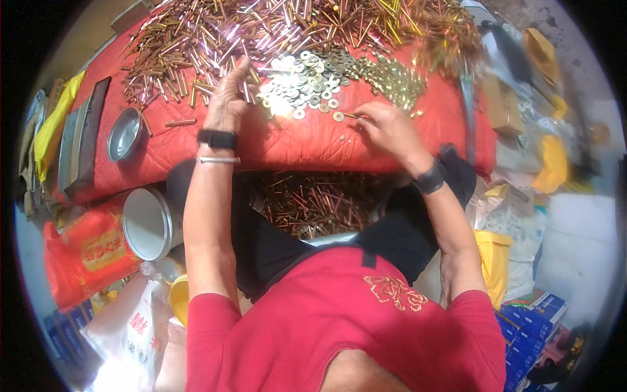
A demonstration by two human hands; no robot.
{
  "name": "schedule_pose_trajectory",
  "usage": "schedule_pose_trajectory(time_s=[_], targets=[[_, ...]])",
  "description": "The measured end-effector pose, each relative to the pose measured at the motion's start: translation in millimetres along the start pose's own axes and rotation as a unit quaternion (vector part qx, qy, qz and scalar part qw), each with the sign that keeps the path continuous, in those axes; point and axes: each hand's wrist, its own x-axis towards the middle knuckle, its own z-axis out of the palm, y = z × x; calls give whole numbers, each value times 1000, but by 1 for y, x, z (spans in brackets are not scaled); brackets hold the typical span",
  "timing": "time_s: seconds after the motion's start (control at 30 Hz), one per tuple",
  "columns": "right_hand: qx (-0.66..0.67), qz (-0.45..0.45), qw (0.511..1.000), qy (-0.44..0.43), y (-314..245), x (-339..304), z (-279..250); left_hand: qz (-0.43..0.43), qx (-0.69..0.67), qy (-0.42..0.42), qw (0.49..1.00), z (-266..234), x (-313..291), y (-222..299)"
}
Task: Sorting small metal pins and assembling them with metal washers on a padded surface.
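Two bare hands are working over a red padded surface (281,150), and we are holding them apart from each other. Our left hand (226,108) is curling its fingers about a copper-coloured tube (247,93), just beside the left edge of a heap of washers (313,81). Our right hand (386,129) is pinching a thin brass-coloured piece (351,115) with its fingertips, the tip pointing at a loose washer (338,117); we are not managing to tell whether the two are touching. The heap is lying between our hands and reaching a little beyond them, with glare whitening part of it. Beyond the right hand, small brass-coloured parts (395,81) are spreading out. Beyond both hands, a broad pile of tubes (176,55) is blocking the far side. Left of the left hand, a metal bowl (125,135) is sitting, with a loose tube (180,122) lying between. Nearer us, below the hands, more tubes (313,206) are gathering between our knees. Well right of the right hand, a cardboard box (501,108) is standing.
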Motion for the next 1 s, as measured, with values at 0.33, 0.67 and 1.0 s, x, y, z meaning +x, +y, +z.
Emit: schedule_pose_trajectory(time_s=[0.33, 0.67, 1.0], targets=[[-130, -46, 989, -46, -6, 21, 18, -59, -84, -139, 985, -2, -38, -66], [-151, -42, 980, -123, -19, 43, 15, 23, -37, -134, 990, -16, -47, -89], [-334, 8, 866, -372, -45, 118, 32, 41, -32, -144, 988, 0, -61, -92]])
